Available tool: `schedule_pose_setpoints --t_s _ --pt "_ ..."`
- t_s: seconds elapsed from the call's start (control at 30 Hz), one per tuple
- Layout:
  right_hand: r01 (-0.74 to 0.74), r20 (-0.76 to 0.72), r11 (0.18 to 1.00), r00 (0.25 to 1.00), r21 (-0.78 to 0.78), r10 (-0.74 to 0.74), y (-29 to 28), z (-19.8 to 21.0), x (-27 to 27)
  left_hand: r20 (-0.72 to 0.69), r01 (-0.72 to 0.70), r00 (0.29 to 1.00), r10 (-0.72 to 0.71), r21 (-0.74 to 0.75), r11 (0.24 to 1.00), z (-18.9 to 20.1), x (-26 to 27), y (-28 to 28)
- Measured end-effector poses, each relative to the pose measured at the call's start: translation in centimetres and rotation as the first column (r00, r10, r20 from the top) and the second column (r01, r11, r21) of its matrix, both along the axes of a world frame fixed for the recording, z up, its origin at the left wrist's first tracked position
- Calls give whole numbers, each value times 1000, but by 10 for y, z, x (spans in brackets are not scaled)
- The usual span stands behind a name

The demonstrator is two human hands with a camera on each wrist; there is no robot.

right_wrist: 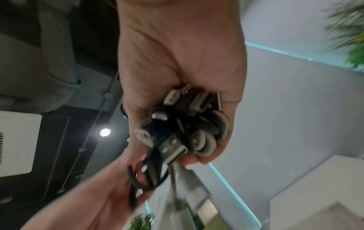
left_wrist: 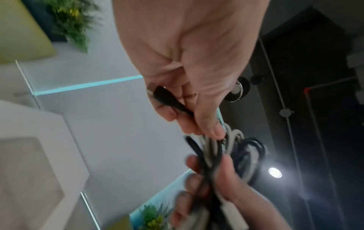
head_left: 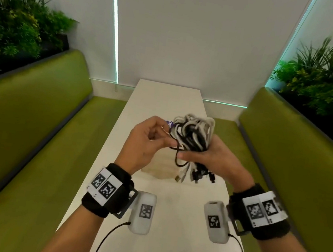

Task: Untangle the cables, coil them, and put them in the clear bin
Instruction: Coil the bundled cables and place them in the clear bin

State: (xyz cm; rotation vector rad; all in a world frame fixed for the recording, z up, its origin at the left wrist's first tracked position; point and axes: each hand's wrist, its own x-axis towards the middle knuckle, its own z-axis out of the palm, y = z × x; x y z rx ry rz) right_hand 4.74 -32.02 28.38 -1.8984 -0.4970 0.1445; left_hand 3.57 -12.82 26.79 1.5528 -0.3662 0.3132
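From the head view, I have my right hand wrapped around a bundle of cables, black and white strands looped together, held in the air above the long white counter between two green benches, while my left hand pinches a single black cable at the bundle's edge; plug ends dangle below my right fist. What looks like the clear bin sits on the counter under my hands, its outline faint. The left wrist view shows my left hand with fingers curled, thumb and fingertips nipping a black plug, the mixed cables just beyond. The right wrist view shows my right hand closed tight on the cables, grey and black connectors crowding the palm, a flat metal USB plug poking out. I judge the risk to be this: pulling the black strand hard while my right fist keeps squeezing could cinch the knot tighter, or snag a plug in a loop; loosening too much could drop the whole bundle. The cables look thin, limp and thoroughly interlaced, none yet coiled.
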Motion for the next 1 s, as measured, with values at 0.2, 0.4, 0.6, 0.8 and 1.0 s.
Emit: schedule_pose_setpoints --t_s 0.2,0.4,0.6,0.8,1.0 --pt "-54 -122 967 989 249 87 8 -17 -13 21 -55 998 54 62 997 -1 -1 -12" --pt "119 -121 924 990 363 -80 17 -27 -11 -37 -165 984 172 155 974 -11 -3 -14" --pt "55 -73 938 997 341 -32 32 -34 -13 -348 143 922 -170 -102 984 -19 -3 -19" --pt "-20 75 998 997 -62 25 48 -33 -7 -237 -8 971 -31 -162 987 -18 7 -25" --pt "-212 -156 961 970 -177 185 58 -35 4 -235 -124 970 66 -241 963 -37 15 -20"
